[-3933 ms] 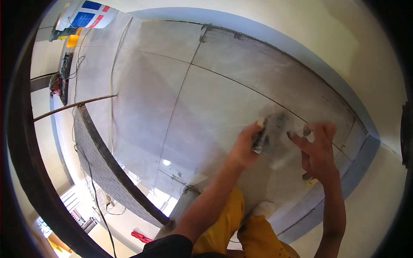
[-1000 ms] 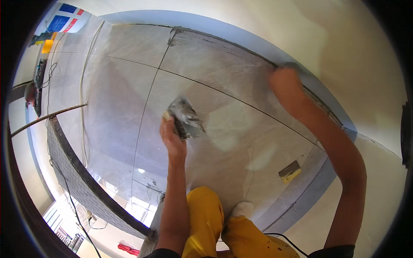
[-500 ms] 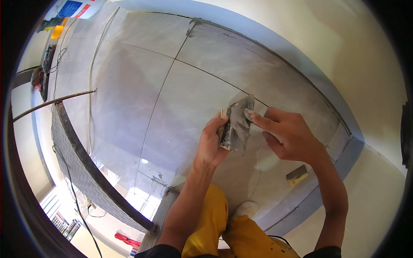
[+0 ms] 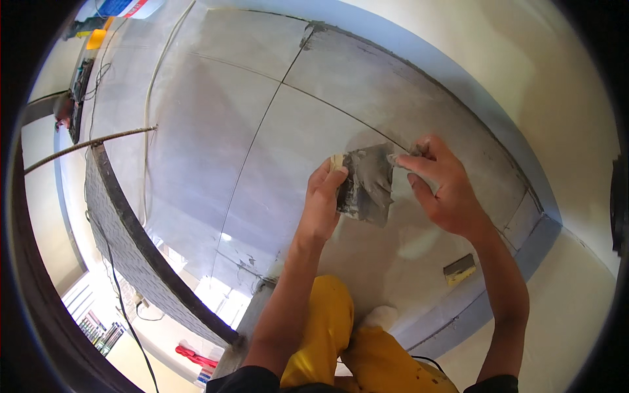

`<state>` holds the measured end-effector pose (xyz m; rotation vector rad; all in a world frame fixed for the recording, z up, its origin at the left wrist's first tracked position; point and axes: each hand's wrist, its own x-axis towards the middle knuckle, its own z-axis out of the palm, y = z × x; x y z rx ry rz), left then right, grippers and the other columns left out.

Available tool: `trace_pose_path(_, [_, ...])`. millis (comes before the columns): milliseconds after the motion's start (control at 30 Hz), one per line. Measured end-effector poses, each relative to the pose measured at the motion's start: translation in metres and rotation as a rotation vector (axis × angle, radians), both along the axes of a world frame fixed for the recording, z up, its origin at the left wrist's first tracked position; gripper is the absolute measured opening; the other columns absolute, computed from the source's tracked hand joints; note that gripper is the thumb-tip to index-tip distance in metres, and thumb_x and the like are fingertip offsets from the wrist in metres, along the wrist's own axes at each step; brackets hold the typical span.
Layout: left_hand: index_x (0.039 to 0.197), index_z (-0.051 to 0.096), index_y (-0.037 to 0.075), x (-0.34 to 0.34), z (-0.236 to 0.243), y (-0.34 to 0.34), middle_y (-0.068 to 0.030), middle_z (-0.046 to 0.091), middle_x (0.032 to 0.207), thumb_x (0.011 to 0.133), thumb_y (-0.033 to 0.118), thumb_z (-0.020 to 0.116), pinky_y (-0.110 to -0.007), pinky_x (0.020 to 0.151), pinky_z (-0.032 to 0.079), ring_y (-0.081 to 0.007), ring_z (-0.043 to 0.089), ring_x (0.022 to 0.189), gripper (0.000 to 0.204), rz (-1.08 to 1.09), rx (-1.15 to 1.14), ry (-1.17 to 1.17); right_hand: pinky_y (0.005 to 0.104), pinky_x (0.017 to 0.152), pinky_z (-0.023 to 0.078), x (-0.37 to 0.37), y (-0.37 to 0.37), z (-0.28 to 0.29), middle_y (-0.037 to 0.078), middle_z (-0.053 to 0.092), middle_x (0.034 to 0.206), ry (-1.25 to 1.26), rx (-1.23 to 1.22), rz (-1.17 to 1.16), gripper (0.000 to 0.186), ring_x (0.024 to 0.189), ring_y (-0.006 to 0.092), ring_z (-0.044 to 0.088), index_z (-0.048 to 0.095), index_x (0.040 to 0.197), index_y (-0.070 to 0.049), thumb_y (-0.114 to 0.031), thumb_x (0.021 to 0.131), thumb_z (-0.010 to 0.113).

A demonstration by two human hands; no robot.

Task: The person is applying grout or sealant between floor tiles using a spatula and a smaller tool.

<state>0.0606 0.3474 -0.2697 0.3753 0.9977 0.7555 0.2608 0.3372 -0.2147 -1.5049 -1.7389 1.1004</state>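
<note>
My left hand [image 4: 321, 200] is closed round the pale handle of a wide scraper [image 4: 347, 206]. Wet grey paste [image 4: 377, 173] coats its blade, which is tilted up above the tiled floor [image 4: 314, 121]. Beside the blade's far edge is my right hand [image 4: 452, 196], its index finger stretched out and smeared with paste at the tip. The right thumb stands apart from that finger, while the other fingers curl and are partly hidden. On the floor near my right forearm lies a second scraper [image 4: 459, 269] with a yellow handle.
Dark joints run between the large grey tiles. A blue-grey skirting [image 4: 445, 75] follows the wall. At left stand a curved textured panel [image 4: 151, 242] and a thin rod [image 4: 121, 136]. A pale cable [image 4: 149, 98] crosses the floor near a bucket [image 4: 134, 8]. A red object [image 4: 195, 357] lies lower left.
My right index finger has drawn back from the paste to the blade's far edge. The scraper has turned, showing more of its blade. The view has shifted slightly.
</note>
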Motion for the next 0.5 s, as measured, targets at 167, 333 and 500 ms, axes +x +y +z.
trace_pose_path(167, [0.105, 0.052, -0.002, 0.006, -0.004, -0.003, -0.0083, 0.058, 0.098, 0.087, 0.010, 0.039, -0.027, 0.080, 0.044, -0.0150, 0.055, 0.090, 0.025, -0.037, 0.025, 0.007, 0.0366, 0.072, 0.043, 0.002, -0.010, -0.018, 0.012, 0.049, 0.086, -0.080, 0.056, 0.049, 0.035, 0.082, 0.0282, 0.050, 0.065, 0.099, -0.007, 0.006, 0.068, 0.055])
trace_pose_path(333, [0.111, 0.050, -0.003, 0.006, 0.002, -0.002, -0.0096, 0.057, 0.103, 0.086, 0.014, 0.038, -0.031, 0.083, 0.044, -0.0182, 0.055, 0.094, 0.032, -0.017, -0.012, 0.045, 0.0351, 0.067, 0.042, -0.006, -0.020, -0.025, 0.011, 0.046, 0.085, -0.018, 0.174, -0.051, 0.034, 0.077, 0.0265, 0.049, 0.066, 0.096, -0.008, 0.009, 0.067, 0.058])
trace_pose_path(500, [0.115, 0.049, -0.002, 0.017, 0.004, -0.009, -0.0101, 0.056, 0.108, 0.087, 0.019, 0.039, -0.033, 0.087, 0.043, -0.0201, 0.054, 0.099, 0.036, -0.040, -0.007, 0.076, 0.0350, 0.070, 0.042, -0.001, -0.033, -0.034, 0.011, 0.047, 0.088, 0.034, 0.172, -0.113, 0.035, 0.081, 0.0267, 0.048, 0.066, 0.096, -0.009, 0.008, 0.067, 0.057])
